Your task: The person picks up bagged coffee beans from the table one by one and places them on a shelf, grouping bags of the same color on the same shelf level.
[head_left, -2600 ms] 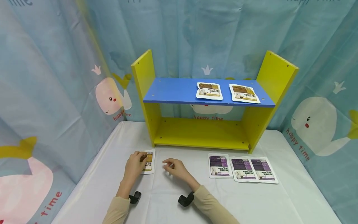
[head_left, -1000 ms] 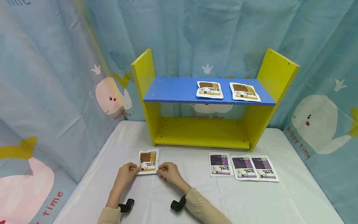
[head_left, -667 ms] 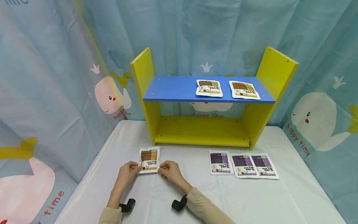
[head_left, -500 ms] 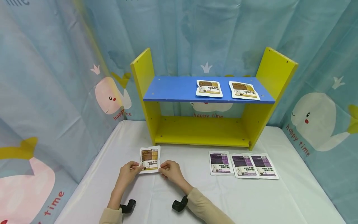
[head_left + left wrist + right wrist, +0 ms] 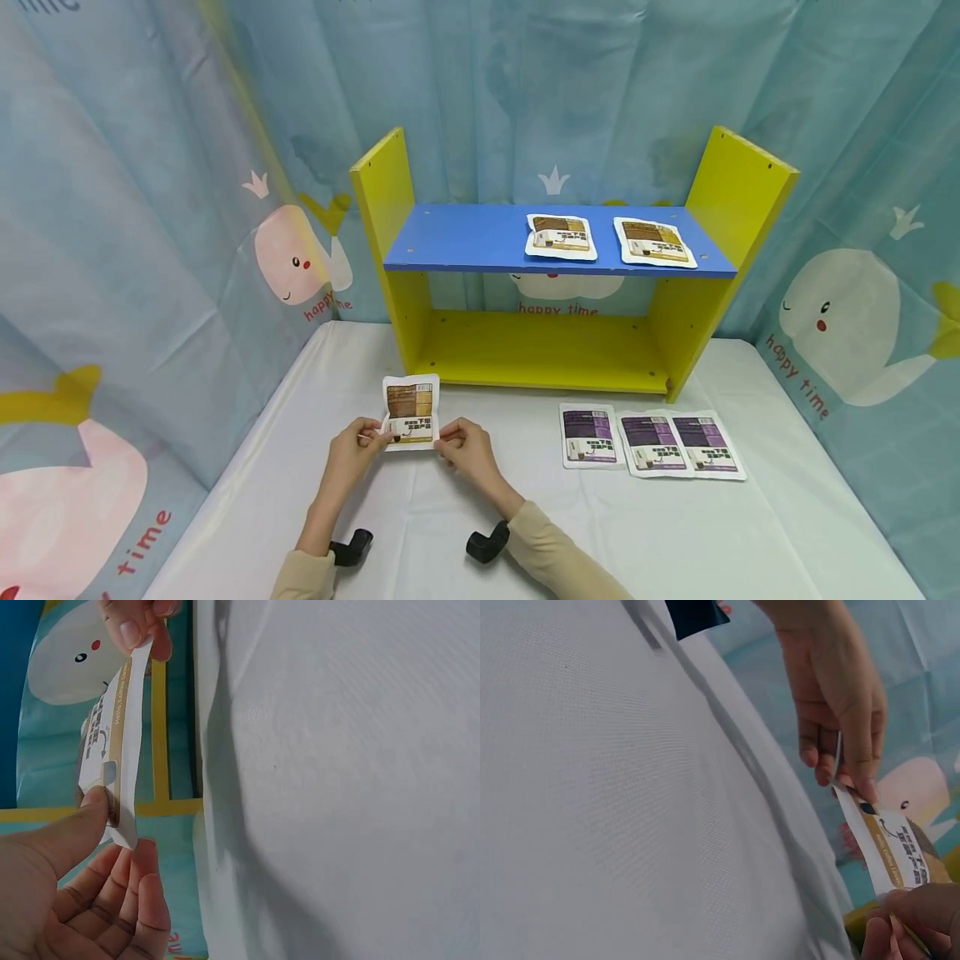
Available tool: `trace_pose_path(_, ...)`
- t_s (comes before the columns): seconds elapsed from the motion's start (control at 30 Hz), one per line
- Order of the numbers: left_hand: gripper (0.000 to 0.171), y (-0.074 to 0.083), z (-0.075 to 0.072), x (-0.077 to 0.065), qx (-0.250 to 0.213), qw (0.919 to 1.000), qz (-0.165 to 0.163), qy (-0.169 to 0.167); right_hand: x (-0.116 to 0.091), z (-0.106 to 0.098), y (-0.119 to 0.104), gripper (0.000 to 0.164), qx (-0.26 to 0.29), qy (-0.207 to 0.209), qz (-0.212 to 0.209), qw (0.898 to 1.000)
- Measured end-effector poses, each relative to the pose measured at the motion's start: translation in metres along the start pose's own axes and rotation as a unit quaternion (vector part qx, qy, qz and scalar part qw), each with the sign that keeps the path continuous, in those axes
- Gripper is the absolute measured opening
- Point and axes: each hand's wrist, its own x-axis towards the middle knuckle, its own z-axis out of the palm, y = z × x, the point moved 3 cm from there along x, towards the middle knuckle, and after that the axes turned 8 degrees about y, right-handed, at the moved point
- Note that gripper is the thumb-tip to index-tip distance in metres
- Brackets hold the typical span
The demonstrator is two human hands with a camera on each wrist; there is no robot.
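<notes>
Both hands hold a white packet with a brown and gold label [image 5: 411, 408], in front of the shelf's left end. My left hand [image 5: 354, 454] pinches its lower left edge, thumb on the printed face. At the lower right corner, my right hand [image 5: 471, 450] pinches it between thumb and fingers. The left wrist view shows the packet [image 5: 112, 742] raised off the white cloth, with the left thumb [image 5: 94, 799] on its front. In the right wrist view the right fingers [image 5: 922, 911] grip the near corner. Two matching brown packets, one left [image 5: 561, 237] and one right [image 5: 655, 243], lie on the blue shelf board.
A yellow shelf unit [image 5: 540, 350] with a blue upper board [image 5: 465, 237] stands at the back of the white-covered table [image 5: 675, 542]. Three purple-labelled packets [image 5: 588, 437] lie in a row to the right, two overlapping. A printed curtain [image 5: 150, 208] surrounds the table.
Earlier the left hand lay over the brown packet and the right hand was free beside it. Now both hands pinch the packet, which has risen and moved slightly toward the shelf and right.
</notes>
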Motion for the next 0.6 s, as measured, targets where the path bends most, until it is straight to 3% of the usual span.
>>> trace_pose_path(0.23,0.036,0.009,0.007,0.003,-0.026,0.9996,0.004,0.005,0.004,-0.011,-0.003,0.014,0.021,0.025,-0.007,0.999)
trace_pose_path(0.4,0.035,0.017,0.013,0.005,-0.057,0.9978,0.033,0.012,0.007,-0.019,-0.004,0.014,0.01,0.038,-0.018,0.999)
trace_pose_path(0.6,0.034,0.029,0.017,0.008,-0.068,0.996,0.053,0.025,0.003,-0.032,-0.031,0.015,0.001,0.059,-0.052,0.997)
